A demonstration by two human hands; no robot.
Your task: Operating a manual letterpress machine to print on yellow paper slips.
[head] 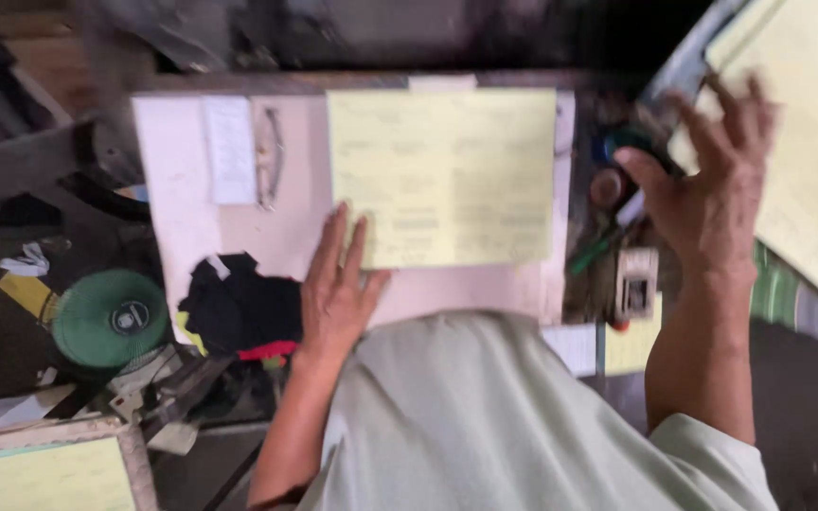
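1. Pressing my left hand (335, 289) flat, fingers spread and gripping nothing, I've got it on the lower left corner of the yellow form (444, 177) that lies on the pale board (177, 189).
2. Forearm runs straight up from my lap, wrist level, fingertips overlapping the sheet's bottom edge.
3. Right hand (712, 185) is lifted off to the side, fingers open and splayed, blurred; it seems to hold nothing, hovering against the edge of the yellow paper stack (807, 142).
4. Below that hand sits a clutter of small desk items (617, 227), close to the board's right edge.
5. Just left of my left wrist lies a dark cloth bundle (239, 308), with a green tape roll (109, 317) further out.
6. Open board shows between the metal clip (272, 156) and the form.
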